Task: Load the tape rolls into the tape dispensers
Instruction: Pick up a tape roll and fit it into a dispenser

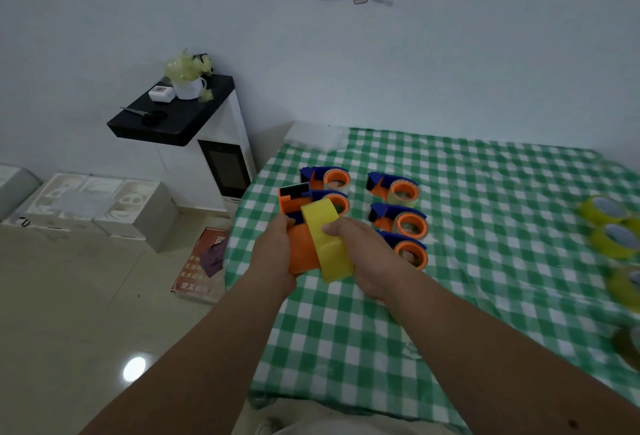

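Note:
My left hand (273,254) grips an orange tape dispenser (300,251) with a blue part and a toothed black blade at its far end, held above the table's left edge. My right hand (367,258) holds a yellow tape roll (329,240) against the dispenser's side, thumb on the roll's outer face. Several loaded orange-and-blue dispensers (398,223) lie in two columns just beyond my hands. Loose yellow tape rolls (609,233) sit at the table's right edge.
The table wears a green-and-white checked cloth (467,278). Left of it stand a white cabinet with a black top (180,116) carrying a mug and scissors, grey boxes (104,206) on the floor, and a red poster (204,261) lying by the table.

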